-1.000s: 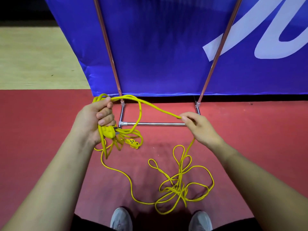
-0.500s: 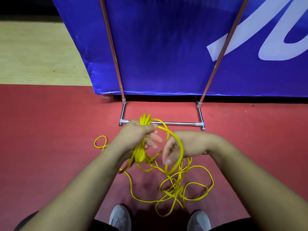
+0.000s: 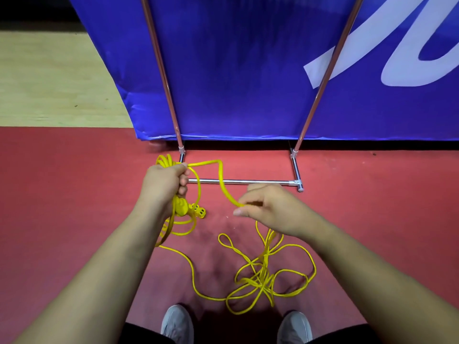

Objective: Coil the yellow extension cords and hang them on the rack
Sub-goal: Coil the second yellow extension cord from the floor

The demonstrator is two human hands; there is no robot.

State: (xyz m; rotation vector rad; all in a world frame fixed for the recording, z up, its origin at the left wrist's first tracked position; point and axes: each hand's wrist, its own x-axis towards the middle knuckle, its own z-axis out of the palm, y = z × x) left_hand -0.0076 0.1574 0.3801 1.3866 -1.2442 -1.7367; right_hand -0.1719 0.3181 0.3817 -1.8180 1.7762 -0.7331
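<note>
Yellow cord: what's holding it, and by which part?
Left hand grips the yellow cord by its coiled loops; right hand pinches its loose strand.

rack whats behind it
A blue banner with white lettering stands right behind the rack and its two poles. Left of the banner, pale wooden floor shows. Whatever is behind the banner is hidden.

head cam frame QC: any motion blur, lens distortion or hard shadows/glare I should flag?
Head view: the yellow cord is smeared where it runs to the right hand, but crisp in the tangle on the floor. Head view: the wide-angle lens makes the rack poles splay apart. Head view: a soft shadow lies on the red floor, with no hard glare, only thin highlights on the base bar.
</note>
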